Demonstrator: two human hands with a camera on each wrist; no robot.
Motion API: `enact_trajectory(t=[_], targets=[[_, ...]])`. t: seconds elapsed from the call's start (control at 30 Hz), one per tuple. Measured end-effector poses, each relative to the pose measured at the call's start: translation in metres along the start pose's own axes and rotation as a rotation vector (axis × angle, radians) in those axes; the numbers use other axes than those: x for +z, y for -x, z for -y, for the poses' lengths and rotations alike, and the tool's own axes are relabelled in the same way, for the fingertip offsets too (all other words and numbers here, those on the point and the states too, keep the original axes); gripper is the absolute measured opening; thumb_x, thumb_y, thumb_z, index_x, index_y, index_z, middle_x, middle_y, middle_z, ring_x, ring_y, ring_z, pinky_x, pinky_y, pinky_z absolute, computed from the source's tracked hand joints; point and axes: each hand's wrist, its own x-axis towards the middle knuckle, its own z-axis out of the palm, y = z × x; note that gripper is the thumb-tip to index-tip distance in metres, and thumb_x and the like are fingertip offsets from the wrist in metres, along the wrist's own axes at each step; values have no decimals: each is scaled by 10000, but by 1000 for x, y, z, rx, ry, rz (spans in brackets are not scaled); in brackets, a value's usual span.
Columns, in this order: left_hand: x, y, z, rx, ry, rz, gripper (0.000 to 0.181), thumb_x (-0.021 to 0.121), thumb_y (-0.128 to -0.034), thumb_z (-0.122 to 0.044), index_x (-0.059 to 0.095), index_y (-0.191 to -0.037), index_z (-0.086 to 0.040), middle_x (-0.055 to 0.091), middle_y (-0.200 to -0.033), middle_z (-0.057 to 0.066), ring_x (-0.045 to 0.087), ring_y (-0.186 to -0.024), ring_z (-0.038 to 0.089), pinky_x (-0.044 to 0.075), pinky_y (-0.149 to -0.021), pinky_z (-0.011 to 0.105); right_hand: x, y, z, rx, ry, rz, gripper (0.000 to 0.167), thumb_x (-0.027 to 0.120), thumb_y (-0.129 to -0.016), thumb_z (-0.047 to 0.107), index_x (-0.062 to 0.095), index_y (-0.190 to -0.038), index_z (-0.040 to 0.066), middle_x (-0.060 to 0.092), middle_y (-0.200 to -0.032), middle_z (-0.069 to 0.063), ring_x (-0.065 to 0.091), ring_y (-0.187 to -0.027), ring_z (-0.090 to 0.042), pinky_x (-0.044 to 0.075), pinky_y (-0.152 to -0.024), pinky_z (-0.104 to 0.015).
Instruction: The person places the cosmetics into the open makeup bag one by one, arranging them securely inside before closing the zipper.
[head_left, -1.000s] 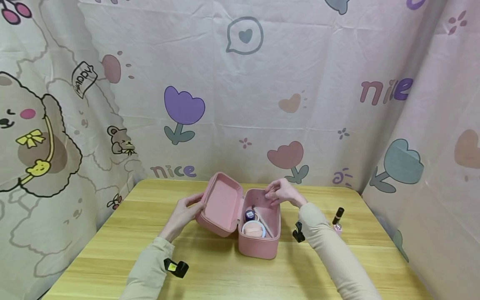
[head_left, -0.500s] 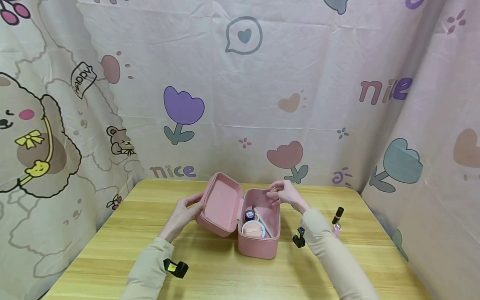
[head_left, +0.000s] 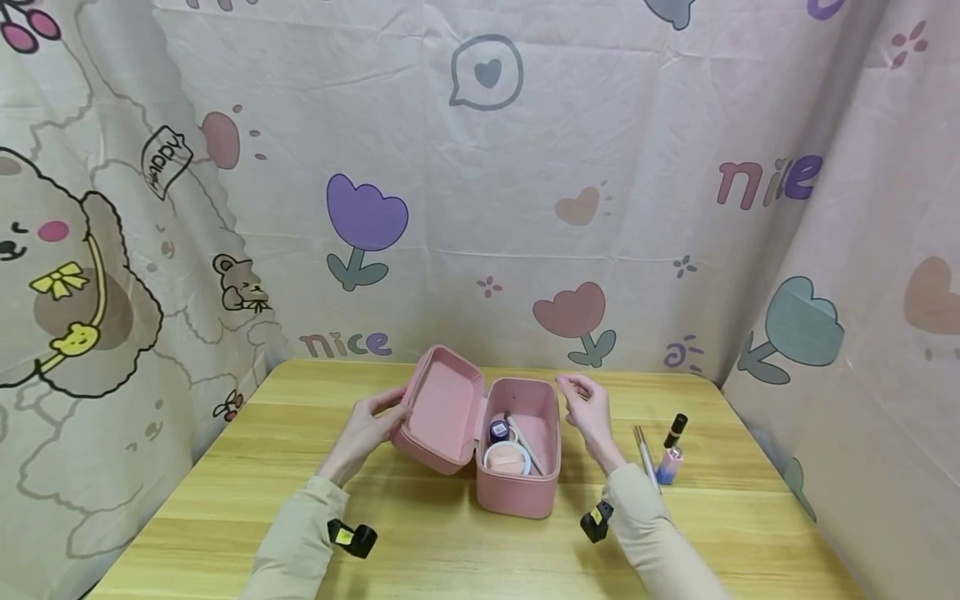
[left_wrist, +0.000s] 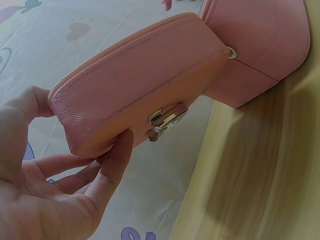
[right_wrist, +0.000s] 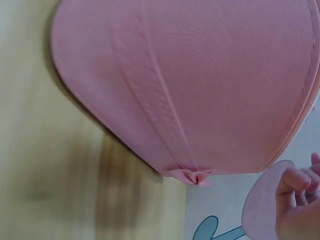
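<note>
Head view: on a wooden table (head_left: pixel 435 542), a pink case (head_left: pixel 517 497) stands open, its lid (head_left: pixel 444 404) swung out to the left. A person's left hand (head_left: pixel 367 429) grips the lid's left edge. The right hand (head_left: pixel 589 415), fingers bent inward, is just beside the case's far right corner (whether it pinches anything, I cannot tell). Inside the case, a peach puff (head_left: pixel 507 460) sits at the near end, a dark blue jar (head_left: pixel 498 430) farther back. Farther right lie a thin silver stick (head_left: pixel 646 456) and a pink-and-blue bottle (head_left: pixel 670 467).

Left wrist view: the thumb (left_wrist: pixel 116 162) presses the lid's outer face, near a metal clasp (left_wrist: pixel 166 120).

Right wrist view: bent fingers show near the case's stitched side.
</note>
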Motion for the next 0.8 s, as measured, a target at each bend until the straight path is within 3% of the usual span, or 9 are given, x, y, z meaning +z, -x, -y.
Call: enact_trajectory(t=[0.23,0.37,0.47,0.53,0.6,0.67,0.8], targets=[[0,0,1,-2,7,-6,533,568,-988,-117,442,-1476,57,494,-1455,290,633,-969,72,551,-778,194,-11,17,-6,-42,94,-173,267,609,-962,77,660,-1173,-79,543,-701,159,448,-580,6,379,-535,-144],[0,0,2,-1,4,-6,527,560,-991,-116,442,-1474,62,488,-1460,289,636,-999,96,549,-788,189,-22,24,-11,-40,257,-213,305,609,-903,31,658,-1194,-48,583,-843,-5,532,-782,-108,442,-717,-211],[1,0,2,1,4,-4,527,558,-992,-116,442,-1473,64,485,-1462,290,636,-1011,108,549,-789,189,-33,30,-15,4,393,-146,478,610,-886,52,542,-1343,-69,578,-1169,-226,554,-1066,-327,488,-952,-408],[1,0,2,2,4,-4,527,557,-992,-117,441,-1473,64,485,-1462,290,635,-1011,106,548,-788,188,-40,33,-18,42,499,-81,627,615,-884,98,413,-1447,-89,439,-1403,-335,451,-1269,-465,405,-1093,-581],[1,0,2,-1,7,-7,525,556,-992,-118,445,-1473,60,488,-1462,286,634,-1004,99,548,-788,187,-46,36,-19,79,594,-14,765,626,-881,153,279,-1508,-114,259,-1529,-392,287,-1397,-554,267,-1159,-690],[1,0,2,-4,10,-9,522,554,-992,-117,447,-1473,56,489,-1462,283,634,-997,94,548,-788,186,-51,37,-19,108,696,42,859,632,-883,206,183,-1528,-141,117,-1571,-424,166,-1446,-592,169,-1180,-715],[2,0,2,-4,12,-10,521,552,-991,-116,449,-1471,58,489,-1460,288,640,-1002,99,552,-787,191,-56,39,-21,135,871,129,944,632,-909,278,83,-1509,-200,-6,-1560,-465,58,-1458,-621,93,-1201,-691]])
